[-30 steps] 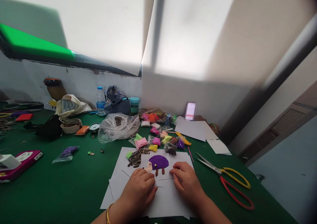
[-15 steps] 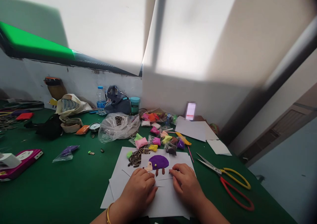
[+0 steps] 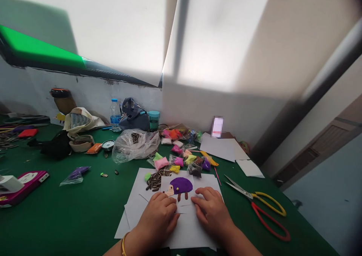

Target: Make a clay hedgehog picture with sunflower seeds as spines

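Note:
A clay hedgehog picture [image 3: 181,185] lies on a small white card, with a purple body, pale face and brown legs. My left hand [image 3: 158,215] rests on the papers by the card's lower left, fingers bent loosely and thumb apart, holding nothing I can see. Just right of the brown legs is my right hand [image 3: 210,208], its fingertips over the card and its fingers apart; I see nothing between them. Under the card lie larger white sheets [image 3: 132,212]. A pile of striped sunflower seeds [image 3: 156,180] touches the card's left side.
Bags of coloured clay [image 3: 181,161] lie beyond the papers. Large scissors [image 3: 253,197] with red and yellow handles lie partly spread on the right. A clear plastic bag [image 3: 135,146] with seeds, a water bottle [image 3: 114,116] and a lit phone [image 3: 217,127] stand farther back.
My right hand has shifted slightly left, and its fingertips have spread a little on the card, closer to the hedgehog's legs. The left hand stays in place.

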{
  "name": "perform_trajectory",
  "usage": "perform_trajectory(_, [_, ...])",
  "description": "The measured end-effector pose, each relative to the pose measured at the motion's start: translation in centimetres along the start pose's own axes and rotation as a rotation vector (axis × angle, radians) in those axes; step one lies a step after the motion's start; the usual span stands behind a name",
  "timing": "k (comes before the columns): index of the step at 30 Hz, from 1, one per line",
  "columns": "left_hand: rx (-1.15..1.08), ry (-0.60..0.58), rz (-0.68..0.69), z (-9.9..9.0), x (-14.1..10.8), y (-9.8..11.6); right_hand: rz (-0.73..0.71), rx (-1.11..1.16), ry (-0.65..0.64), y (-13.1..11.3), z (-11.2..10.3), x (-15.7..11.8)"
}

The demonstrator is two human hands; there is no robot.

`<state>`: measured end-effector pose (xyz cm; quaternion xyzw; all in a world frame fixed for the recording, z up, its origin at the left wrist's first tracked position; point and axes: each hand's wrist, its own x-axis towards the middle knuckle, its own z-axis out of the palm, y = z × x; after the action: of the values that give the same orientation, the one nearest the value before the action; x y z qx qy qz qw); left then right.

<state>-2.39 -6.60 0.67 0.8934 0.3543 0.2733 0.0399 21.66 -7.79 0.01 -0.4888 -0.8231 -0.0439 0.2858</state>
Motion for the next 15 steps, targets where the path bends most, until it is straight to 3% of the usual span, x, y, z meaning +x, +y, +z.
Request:
perform_trajectory(8, [0.003,-0.003,0.000,0.0,0.0,-0.1,0.021,0.026,0.029,0.3,-0.1,0.0])
perform_trajectory(15, [-0.008,0.002,-0.007,-0.1,0.0,0.0,0.149,0.151,0.057,1.2,0.0,-0.1])
